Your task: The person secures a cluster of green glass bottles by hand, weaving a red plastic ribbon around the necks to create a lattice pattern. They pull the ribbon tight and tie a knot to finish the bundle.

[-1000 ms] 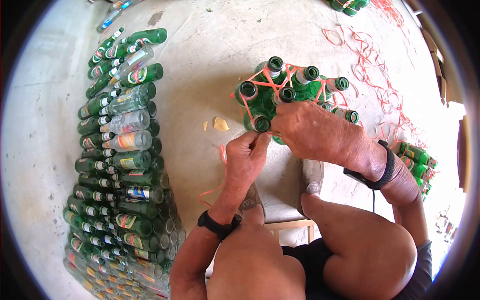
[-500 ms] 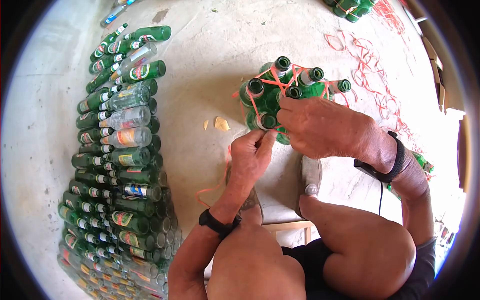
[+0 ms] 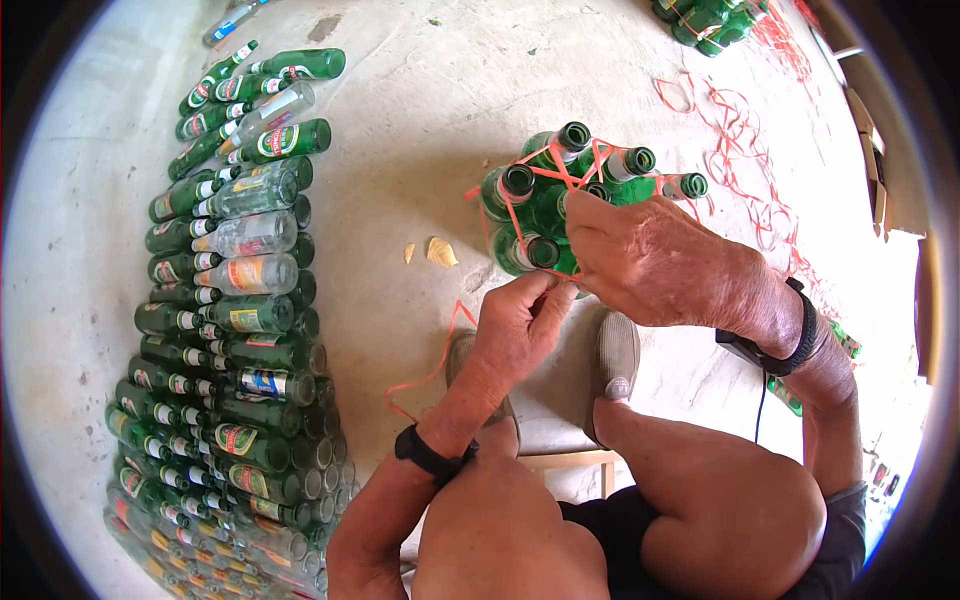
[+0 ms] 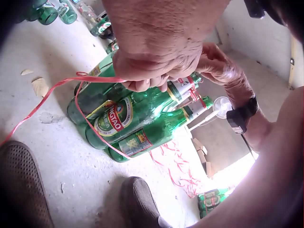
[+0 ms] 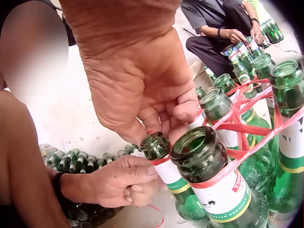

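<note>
A cluster of upright green bottles (image 3: pixel 520 180) stands on the floor, red plastic strap (image 3: pixel 563 165) criss-crossed around the necks. My left hand (image 3: pixel 520 325) pinches the strap between thumb and forefinger beside the nearest bottle neck; the strap's loose tail (image 4: pixel 47 97) trails from it in the left wrist view. Just across, my right hand (image 3: pixel 665 262) is bent over the necks on the near right side, its fingers curled in on the strap. In the right wrist view, the right hand's fingers (image 5: pixel 166 111) lie behind a bottle mouth (image 5: pixel 155 145), with the left hand (image 5: pixel 116 180) below it.
Many bottles (image 3: pixel 255 275) lie stacked on their sides along the left. Loose red strap (image 3: pixel 735 140) is scattered at the right, and more bundled bottles (image 3: pixel 705 22) stand at the far edge. Two shoes (image 3: pixel 615 355) are close below the cluster. Another person (image 5: pixel 223 28) sits near other bottles.
Both hands have shifted slightly right and stay at the near side of the cluster. The bottles appear a little lower and further right in the head view.
</note>
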